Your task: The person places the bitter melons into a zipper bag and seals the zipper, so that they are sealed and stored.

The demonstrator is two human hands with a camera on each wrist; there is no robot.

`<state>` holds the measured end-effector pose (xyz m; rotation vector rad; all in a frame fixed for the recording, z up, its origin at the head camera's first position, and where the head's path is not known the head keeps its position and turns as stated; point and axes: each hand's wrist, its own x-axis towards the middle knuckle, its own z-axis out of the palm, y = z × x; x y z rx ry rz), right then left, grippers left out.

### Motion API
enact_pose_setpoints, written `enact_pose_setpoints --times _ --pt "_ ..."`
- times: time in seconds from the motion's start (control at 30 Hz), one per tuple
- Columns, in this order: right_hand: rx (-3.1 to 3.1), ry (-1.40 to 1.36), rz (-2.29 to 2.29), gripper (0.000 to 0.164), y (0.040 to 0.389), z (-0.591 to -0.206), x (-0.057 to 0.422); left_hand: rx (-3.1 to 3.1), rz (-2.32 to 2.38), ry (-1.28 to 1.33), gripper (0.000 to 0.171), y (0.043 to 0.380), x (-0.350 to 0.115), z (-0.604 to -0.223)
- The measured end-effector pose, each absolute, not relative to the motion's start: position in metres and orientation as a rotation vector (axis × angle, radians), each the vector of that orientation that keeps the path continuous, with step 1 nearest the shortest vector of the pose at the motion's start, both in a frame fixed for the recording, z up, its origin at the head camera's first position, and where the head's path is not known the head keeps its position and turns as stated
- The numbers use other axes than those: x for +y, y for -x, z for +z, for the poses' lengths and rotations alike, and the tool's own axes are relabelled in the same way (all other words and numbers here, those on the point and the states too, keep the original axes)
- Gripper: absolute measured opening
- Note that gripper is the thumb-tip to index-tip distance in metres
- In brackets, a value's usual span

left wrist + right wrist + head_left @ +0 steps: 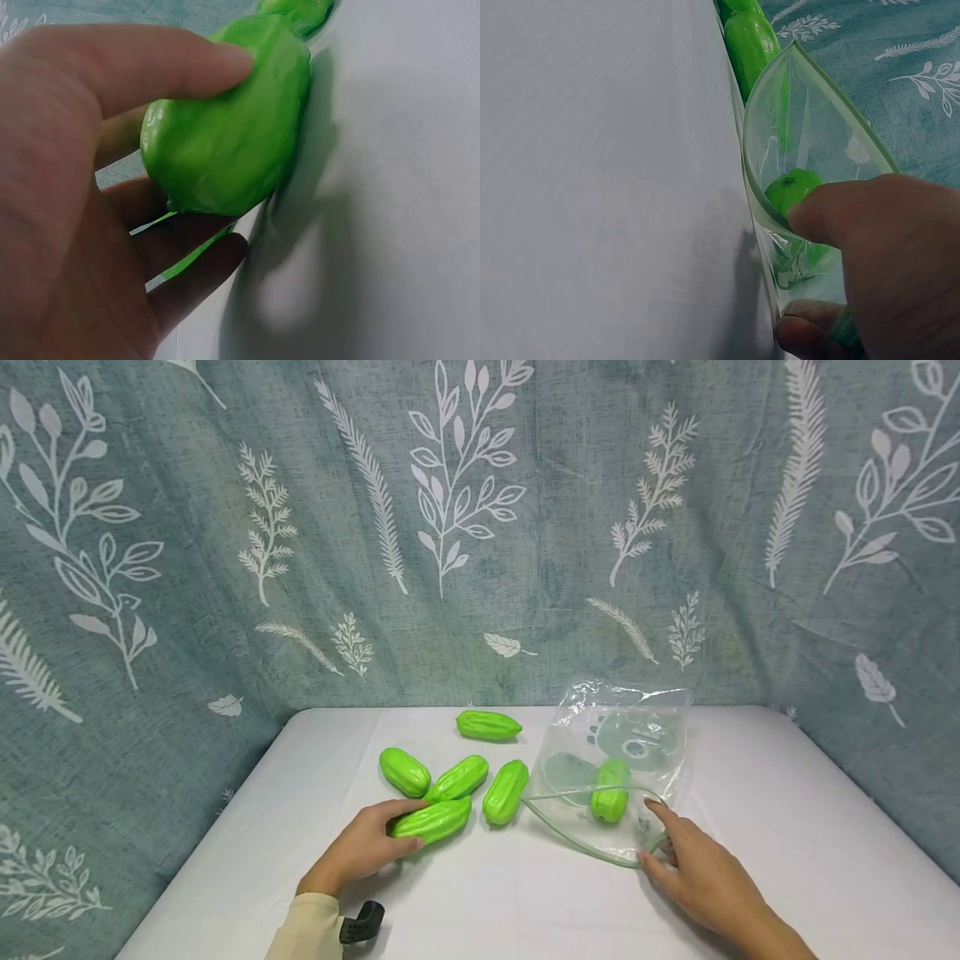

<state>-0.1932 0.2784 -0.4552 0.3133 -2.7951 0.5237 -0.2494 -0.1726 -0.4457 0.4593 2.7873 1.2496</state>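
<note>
My left hand [365,843] grips the near end of a bright green ridged gourd [435,822], thumb on one side and fingers on the other; in the left wrist view the gourd [232,124] shows smooth and glossy. At the right, my right hand [705,868] holds the mouth of a clear zip bag [558,756] by its right corner, thumb and fingers at the green rim. The bag lies with its mouth towards me, and the right wrist view shows its zip rim [750,161] spread apart. One gourd [610,802] lies inside the bag.
Close beyond my left hand lie two more gourds, a middle one [459,778] and a left one [405,772]. Another gourd [506,793] rests beside the bag's left corner, and one [487,726] is near the back edge. A patterned curtain [480,635] hangs behind the white table [510,902].
</note>
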Motion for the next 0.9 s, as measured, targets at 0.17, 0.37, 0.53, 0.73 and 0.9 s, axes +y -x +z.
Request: enact_pose_setpoints --times 0.17,0.37,0.53,0.73,0.9 --pt "-2.793 -0.313 0.52 0.073 0.1935 -0.4551 0.2783 2.78 1.277 -0.441 0.05 0.2483 -0.1718 -0.4451" --pt "-2.786 -0.318 0.521 0.073 0.194 -0.4552 0.2786 2.787 1.295 -0.403 0.048 0.2474 -0.1701 -0.4444" --pt "-2.782 -0.32 0.525 0.073 0.1937 -0.4553 0.2788 2.772 1.358 -0.38 0.047 0.2473 -0.1688 -0.4444" --pt "-2.782 -0.314 0.53 0.072 0.1924 -0.4554 0.2792 2.787 1.418 -0.358 0.046 0.2486 -0.1663 -0.4448" --pt "-2.789 -0.308 0.53 0.073 0.193 -0.4557 0.2792 2.79 1.438 -0.335 0.046 0.2492 -0.1648 -0.445"
